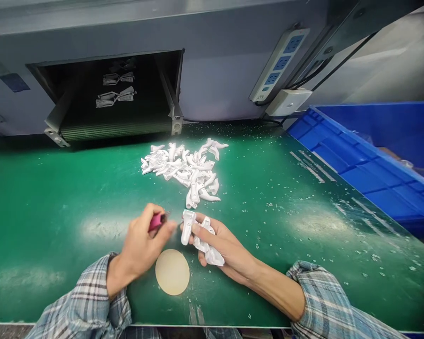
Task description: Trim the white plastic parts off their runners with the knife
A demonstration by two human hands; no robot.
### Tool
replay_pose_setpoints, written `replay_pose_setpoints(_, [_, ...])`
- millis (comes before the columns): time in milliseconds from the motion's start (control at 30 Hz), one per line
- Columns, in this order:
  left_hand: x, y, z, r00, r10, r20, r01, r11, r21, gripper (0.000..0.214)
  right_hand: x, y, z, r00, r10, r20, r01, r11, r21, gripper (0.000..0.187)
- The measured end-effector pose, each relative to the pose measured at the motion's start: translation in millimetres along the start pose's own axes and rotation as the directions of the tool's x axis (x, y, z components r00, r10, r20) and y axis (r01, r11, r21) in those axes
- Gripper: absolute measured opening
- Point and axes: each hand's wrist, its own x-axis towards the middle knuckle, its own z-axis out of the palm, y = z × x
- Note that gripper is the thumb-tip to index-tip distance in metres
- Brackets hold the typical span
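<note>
My left hand (141, 242) is closed round a small tool with a pink handle (157, 221); its tip is blurred, so I cannot tell its kind. Just to the right, my right hand (226, 242) grips several white plastic parts. One of these white plastic parts (188, 227) stands upright between thumb and fingers, facing the tool. The others lie bunched in the palm. Below and between the hands, a round cream-coloured disc (172, 273) rests on the green tabletop (74, 197). Beyond them lies a loose pile of similar white curved parts (178, 167).
At the back left, a conveyor belt (120, 125) comes out of a grey machine opening, carrying white parts (116, 96). A blue crate (367, 165) stands at the right edge. A power strip (280, 65) is fixed to the machine wall. Small white scraps dot the tabletop's right side.
</note>
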Motion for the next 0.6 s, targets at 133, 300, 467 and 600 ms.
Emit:
replay_pose_setpoints(133, [0.1,7.1,7.6,0.949,-0.167,0.267,0.262,0.89,-0.373,0.019,-1.3,-0.7,0.4,1.0,-0.021,-0.006,0.021,1.0,-0.01,0.051])
replay_pose_setpoints(300, [5.2,10.0,-1.1,0.977,-0.159,0.14,0.202,0.901,-0.383,0.018,-2.9,-4.7,-3.9,0.989,0.078,0.128,-0.077,0.997,-0.011,0.052])
replay_pose_setpoints(467, [2.9,9.2,-3.3,0.992,-0.016,0.127,0.047,0.969,-0.243,0.021,-2.0,-1.2,-3.6,0.984,0.105,0.142,-0.103,0.994,-0.022,0.044])
replay_pose_setpoints(600, [0.8,3.4,-1.5,0.99,0.071,0.118,-0.057,0.991,-0.121,0.029,-2.3,-1.5,-0.1,0.989,0.128,0.073,-0.128,0.992,0.001,0.045])
